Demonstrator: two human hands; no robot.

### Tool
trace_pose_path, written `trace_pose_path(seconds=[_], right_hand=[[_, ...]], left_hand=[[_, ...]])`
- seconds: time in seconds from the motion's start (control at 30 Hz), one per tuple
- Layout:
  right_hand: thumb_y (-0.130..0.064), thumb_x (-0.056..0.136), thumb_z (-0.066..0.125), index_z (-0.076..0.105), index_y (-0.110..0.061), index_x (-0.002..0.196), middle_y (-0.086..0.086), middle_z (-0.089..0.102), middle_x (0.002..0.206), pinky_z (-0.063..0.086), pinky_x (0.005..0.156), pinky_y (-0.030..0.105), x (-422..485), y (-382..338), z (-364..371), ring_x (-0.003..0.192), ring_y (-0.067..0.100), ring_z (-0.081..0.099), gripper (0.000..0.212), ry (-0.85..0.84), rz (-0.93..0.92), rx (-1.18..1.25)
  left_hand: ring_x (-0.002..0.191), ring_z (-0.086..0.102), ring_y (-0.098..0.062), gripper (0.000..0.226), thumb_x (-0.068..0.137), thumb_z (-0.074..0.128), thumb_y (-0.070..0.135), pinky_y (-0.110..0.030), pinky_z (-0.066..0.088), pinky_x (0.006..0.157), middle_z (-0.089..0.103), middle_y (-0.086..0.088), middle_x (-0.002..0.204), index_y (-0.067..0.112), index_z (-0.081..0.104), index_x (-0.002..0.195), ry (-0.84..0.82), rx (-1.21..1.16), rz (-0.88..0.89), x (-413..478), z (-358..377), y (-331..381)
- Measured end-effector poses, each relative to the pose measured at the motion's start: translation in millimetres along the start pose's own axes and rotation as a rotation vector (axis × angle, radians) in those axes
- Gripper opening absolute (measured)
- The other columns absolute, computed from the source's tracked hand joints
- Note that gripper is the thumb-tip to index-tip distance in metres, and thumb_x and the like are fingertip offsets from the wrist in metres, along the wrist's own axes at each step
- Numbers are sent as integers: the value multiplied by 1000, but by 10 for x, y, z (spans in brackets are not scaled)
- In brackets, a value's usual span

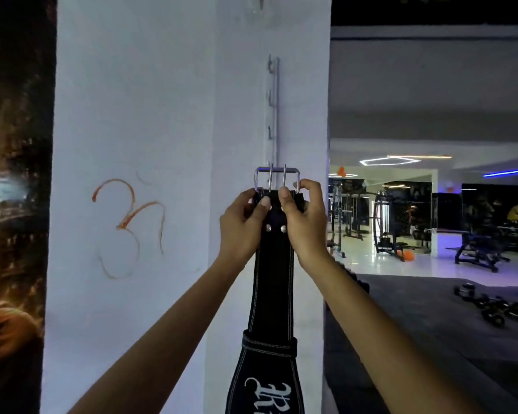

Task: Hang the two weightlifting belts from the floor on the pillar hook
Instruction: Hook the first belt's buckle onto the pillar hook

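A black weightlifting belt (274, 282) with white stitching hangs down in front of the white pillar (138, 115). Its steel buckle (277, 178) with two prongs is raised against the lowest part of a vertical white hook rail (275, 115) screwed to the pillar. My left hand (245, 225) pinches the belt's top from the left, just under the buckle. My right hand (304, 222) grips it from the right, one fingertip touching the buckle frame. The hook behind the buckle is hidden. Only one belt is in view.
An orange symbol (126, 225) is painted on the pillar's left face. A dark mural wall (12, 204) stands at the left. To the right the gym floor holds several dumbbells (497, 306), benches (479, 252) and weight machines (386, 222).
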State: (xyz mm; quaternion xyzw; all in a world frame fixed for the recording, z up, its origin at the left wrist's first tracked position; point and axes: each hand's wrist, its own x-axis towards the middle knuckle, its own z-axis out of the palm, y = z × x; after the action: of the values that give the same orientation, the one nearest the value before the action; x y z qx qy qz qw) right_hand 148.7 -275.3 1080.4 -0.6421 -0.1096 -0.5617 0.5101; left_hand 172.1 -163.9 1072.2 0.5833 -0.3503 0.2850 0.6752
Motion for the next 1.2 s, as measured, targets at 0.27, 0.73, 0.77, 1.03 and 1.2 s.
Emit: trace_pose_path(seconds=[0.27,0.73,0.77,1.03,1.2], right_hand=[[-37,93,63,56,-18,132,-14,58,87,57,87,43,1032,-114,318,89,17,63,43,-23,16,9],[-48,86,67,63,-13,89,-1,63,79,39,55,26,1565,6,487,67,13,57,36,-70,184,-27],[-49,84,68,63,-13,87,1,64,79,39,55,27,1560,25,480,70,17,59,36,-83,209,-21],[-49,67,80,74,-14,85,5,78,87,61,81,44,1347,242,417,84,25,74,40,-126,282,181],[-55,53,79,71,0,77,23,75,87,61,76,46,1005,435,313,76,24,73,60,-154,356,192]], left_hand=[[69,68,-15,34,95,58,28,-33,56,76,71,-6,81,27,55,129,104,-28,-10,976,274,129],[98,64,-19,43,99,46,33,-37,48,100,70,3,106,40,46,142,94,141,37,1494,383,-106],[85,63,-17,43,99,47,34,-37,50,94,69,3,92,42,46,141,95,120,31,1473,373,-147],[88,72,-20,49,91,64,36,-38,57,88,73,-6,93,20,54,137,69,-122,-105,1252,313,-309],[75,72,-17,11,89,70,16,-34,59,68,75,-5,80,8,73,96,-57,-182,-108,982,129,-413]])
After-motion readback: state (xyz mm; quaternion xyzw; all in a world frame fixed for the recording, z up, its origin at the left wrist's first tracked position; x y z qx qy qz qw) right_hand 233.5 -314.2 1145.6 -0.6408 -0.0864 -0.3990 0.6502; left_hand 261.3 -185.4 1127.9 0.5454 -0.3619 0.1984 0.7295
